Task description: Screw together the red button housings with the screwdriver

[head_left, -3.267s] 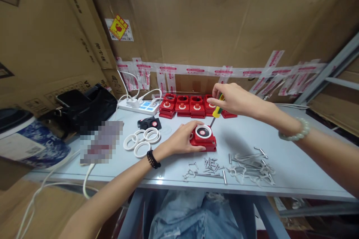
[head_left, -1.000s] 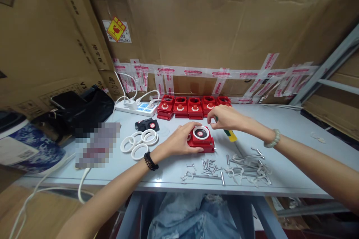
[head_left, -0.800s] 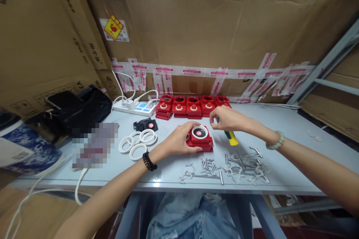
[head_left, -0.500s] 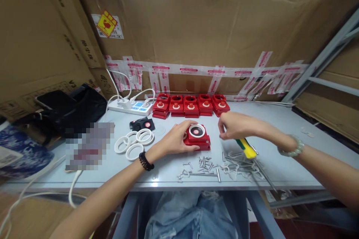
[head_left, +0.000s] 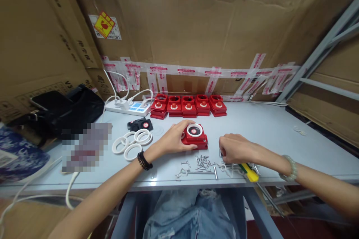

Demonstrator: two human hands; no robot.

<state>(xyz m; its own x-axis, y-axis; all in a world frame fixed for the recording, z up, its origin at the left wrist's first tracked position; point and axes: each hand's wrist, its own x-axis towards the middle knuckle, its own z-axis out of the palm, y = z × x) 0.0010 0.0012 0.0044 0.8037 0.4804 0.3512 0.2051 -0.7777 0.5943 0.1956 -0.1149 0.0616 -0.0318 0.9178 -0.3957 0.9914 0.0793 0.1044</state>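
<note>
My left hand (head_left: 175,139) is wrapped round a red plastic housing (head_left: 199,144), thumb in front and fingers behind, steadying it on the table. On top of the housing sits a white ring (head_left: 188,131) around a dark disc. My right hand (head_left: 235,148) is closed, with a screwdriver (head_left: 250,173) tucked in it. The yellow and green handle juts out below the palm, its shaft pointing toward me past the table edge. Its curled fingertips are down by an upright screw (head_left: 220,153); whether they pinch it is hidden. Loose screws (head_left: 202,161) lie between the hands and the front edge.
Several red housings (head_left: 188,107) stand in a row at the back. White rings (head_left: 132,152), black parts (head_left: 140,124) and a power strip (head_left: 130,107) are on the left, near a black bag (head_left: 75,108). Tall cardboard (head_left: 179,26) walls the back.
My right hand has moved down and toward me, bringing the screwdriver along to the screws. The left hand keeps its hold on the housing. The whole view has shifted slightly.
</note>
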